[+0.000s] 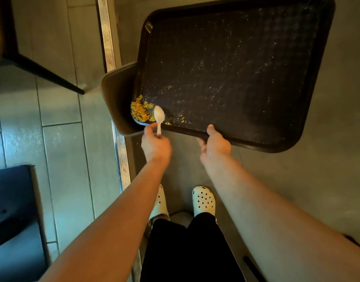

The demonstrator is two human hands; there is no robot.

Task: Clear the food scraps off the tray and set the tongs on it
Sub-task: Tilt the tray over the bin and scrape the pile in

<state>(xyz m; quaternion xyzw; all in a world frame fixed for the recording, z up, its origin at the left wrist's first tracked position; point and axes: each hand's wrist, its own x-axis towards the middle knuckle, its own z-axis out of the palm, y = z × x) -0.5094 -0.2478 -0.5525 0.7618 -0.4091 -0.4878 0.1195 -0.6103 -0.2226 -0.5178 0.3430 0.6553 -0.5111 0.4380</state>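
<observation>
Below, right hand (216,143) grips the tray (309,110) rim — left hand (155,144) pinches a spoon (159,117) at the scraps (139,109).

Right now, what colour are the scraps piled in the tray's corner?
Yellow-orange. The scraps show best in the head view, beside the white spoon.

The right hand (215,142) grips the dark tray (317,110) by its near edge; the left hand (155,144) holds a white spoon (159,117) beside yellow scraps (139,109) at the tray's corner, over a brown bin (114,102).
</observation>
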